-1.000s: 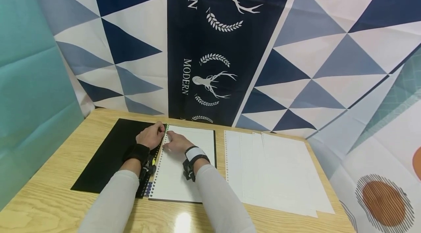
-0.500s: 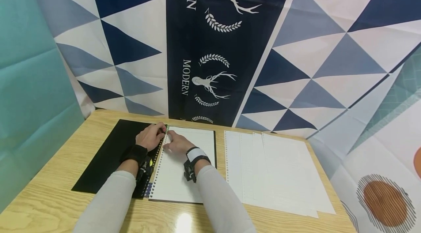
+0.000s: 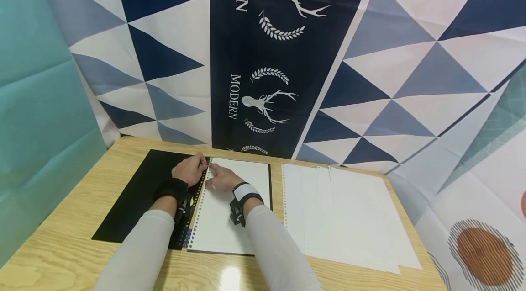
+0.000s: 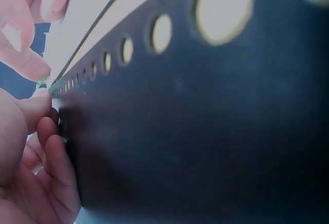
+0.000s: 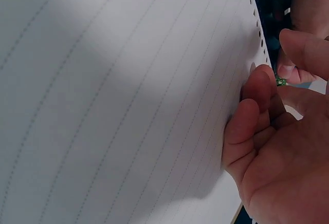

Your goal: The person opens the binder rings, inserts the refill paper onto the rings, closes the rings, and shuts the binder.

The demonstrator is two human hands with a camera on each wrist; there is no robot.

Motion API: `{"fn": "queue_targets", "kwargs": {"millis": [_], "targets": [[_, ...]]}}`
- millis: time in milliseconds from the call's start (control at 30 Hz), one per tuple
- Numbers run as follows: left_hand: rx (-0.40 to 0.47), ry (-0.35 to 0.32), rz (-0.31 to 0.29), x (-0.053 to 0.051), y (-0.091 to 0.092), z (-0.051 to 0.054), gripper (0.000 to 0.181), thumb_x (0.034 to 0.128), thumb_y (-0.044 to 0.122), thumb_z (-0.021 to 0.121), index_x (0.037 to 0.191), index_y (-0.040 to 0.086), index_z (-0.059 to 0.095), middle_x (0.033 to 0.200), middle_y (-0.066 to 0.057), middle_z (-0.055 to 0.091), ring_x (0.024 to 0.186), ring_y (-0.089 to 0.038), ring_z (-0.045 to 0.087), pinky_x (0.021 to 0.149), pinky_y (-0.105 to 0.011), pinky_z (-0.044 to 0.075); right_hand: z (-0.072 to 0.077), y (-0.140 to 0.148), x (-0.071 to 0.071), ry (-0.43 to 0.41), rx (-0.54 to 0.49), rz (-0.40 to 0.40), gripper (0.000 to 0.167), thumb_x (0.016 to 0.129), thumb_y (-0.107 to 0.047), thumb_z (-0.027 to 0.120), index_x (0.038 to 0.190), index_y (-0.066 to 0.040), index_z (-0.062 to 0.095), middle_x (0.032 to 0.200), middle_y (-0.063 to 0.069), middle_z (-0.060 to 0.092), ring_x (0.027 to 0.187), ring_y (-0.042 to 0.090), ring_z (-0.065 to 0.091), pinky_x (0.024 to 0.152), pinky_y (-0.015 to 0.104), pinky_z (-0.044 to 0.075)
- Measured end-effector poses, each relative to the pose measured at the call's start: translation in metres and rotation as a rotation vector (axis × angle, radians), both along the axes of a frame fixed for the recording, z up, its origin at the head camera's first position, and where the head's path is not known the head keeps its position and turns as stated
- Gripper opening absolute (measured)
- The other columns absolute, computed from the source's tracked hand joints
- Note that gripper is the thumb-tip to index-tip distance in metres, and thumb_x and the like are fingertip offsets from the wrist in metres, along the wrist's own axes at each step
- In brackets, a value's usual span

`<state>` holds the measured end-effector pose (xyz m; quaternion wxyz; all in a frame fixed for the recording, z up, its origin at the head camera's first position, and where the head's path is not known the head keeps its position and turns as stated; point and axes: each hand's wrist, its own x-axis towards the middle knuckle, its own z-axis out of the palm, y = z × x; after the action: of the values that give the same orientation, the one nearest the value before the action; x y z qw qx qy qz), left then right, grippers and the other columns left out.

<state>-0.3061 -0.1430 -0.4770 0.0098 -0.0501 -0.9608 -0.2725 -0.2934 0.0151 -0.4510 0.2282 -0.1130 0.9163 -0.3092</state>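
Observation:
A loose-leaf notebook lies unfolded, its black cover [image 3: 137, 202] on the left and punched lined paper [image 3: 222, 231] on the right. At the far end of its spine is a small green binding ring strip [image 5: 281, 81]. My left hand [image 3: 190, 170] rests at the cover's top edge, thumb and fingertip pinching the green strip. From the paper side, my right hand [image 3: 223, 178] brings thumb and index finger to the same strip, its other fingers curled over the page. Fingers partly hide the strip. A purple binding ring strip [image 3: 187, 237] sits at the near end of the spine.
Several loose punched sheets [image 3: 353, 218] overlap on the wooden table [image 3: 61, 240], right of the notebook. A patterned cloth [image 3: 263, 53] hangs along the back edge, with a teal cloth [image 3: 45, 113] on the left.
Both hands stay at the far end of the spine, with only slight finger and wrist shifts. The notebook and loose sheets keep their places.

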Motion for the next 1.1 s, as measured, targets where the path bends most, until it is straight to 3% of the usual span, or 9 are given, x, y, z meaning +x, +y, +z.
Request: {"fn": "queue_targets", "kwargs": {"millis": [100,300,600,1000,1100], "targets": [[0.01,-0.009,0.011,0.0008,0.0001,0.0007,0.008,0.1045,0.022,0.055,0.101,0.015,0.058,0.091,-0.008,0.064,0.074,-0.026,0.056,0.066,-0.039,0.039,-0.0009,-0.001,-0.0001,-0.007,0.007,-0.025,0.069,0.097,-0.026,0.061,0.16,-0.024,0.032,0.164,0.002,0.038,0.146,0.024,0.044,0.117,0.045,0.04],[0.031,-0.017,0.016,0.0001,-0.002,0.0009,0.009,0.1038,0.02,0.053,0.098,0.016,0.058,0.09,-0.007,0.063,0.075,-0.026,0.056,0.067,-0.039,0.038,0.0023,-0.0017,0.0019,0.016,0.026,-0.019,0.07,0.095,-0.023,0.063,0.159,-0.024,0.034,0.165,0.002,0.037,0.153,0.023,0.036,0.123,0.045,0.032],[-0.023,-0.02,-0.006,-0.0042,-0.0024,-0.0032,0.011,0.1022,0.023,0.051,0.097,0.015,0.057,0.082,-0.005,0.06,0.07,-0.025,0.055,0.063,-0.038,0.038,0.0,-0.0028,0.0023,0.038,0.045,-0.007,0.074,0.094,-0.027,0.066,0.16,-0.028,0.032,0.163,0.002,0.04,0.152,0.025,0.037,0.123,0.046,0.031],[-0.084,-0.022,-0.019,-0.0073,0.0019,-0.0035,0.016,0.1038,0.027,0.045,0.102,0.016,0.058,0.082,-0.005,0.06,0.069,-0.025,0.054,0.062,-0.039,0.038,0.0016,-0.004,0.0035,0.05,0.077,-0.012,0.073,0.094,-0.023,0.068,0.157,-0.035,0.033,0.156,0.007,0.05,0.143,0.029,0.049,0.115,0.049,0.04],[-0.078,-0.03,-0.013,-0.0064,0.0032,-0.0025,0.016,0.1039,0.027,0.045,0.104,0.016,0.056,0.083,-0.006,0.06,0.068,-0.025,0.054,0.063,-0.039,0.038,0.0015,-0.0033,0.0014,0.042,0.08,-0.013,0.073,0.094,-0.023,0.068,0.157,-0.036,0.033,0.151,0.007,0.055,0.131,0.028,0.058,0.107,0.045,0.046]]}}
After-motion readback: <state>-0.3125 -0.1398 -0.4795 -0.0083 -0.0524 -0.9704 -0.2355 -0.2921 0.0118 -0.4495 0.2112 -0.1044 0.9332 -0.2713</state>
